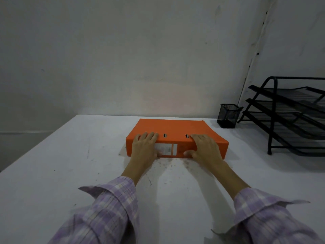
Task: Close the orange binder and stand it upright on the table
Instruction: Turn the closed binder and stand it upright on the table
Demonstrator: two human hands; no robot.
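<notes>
The orange binder (177,128) lies flat and closed on the white table (70,164), its labelled spine facing me. My left hand (145,148) grips the spine's left part, fingers over the top cover and thumb against the white label. My right hand (204,147) grips the spine's right part the same way, fingers on top beside a metal slot, thumb on the spine face.
A black mesh pen cup (227,115) stands behind the binder to the right. A black tiered mesh letter tray (288,117) fills the right side. A grey wall (140,59) rises just behind the table's far edge.
</notes>
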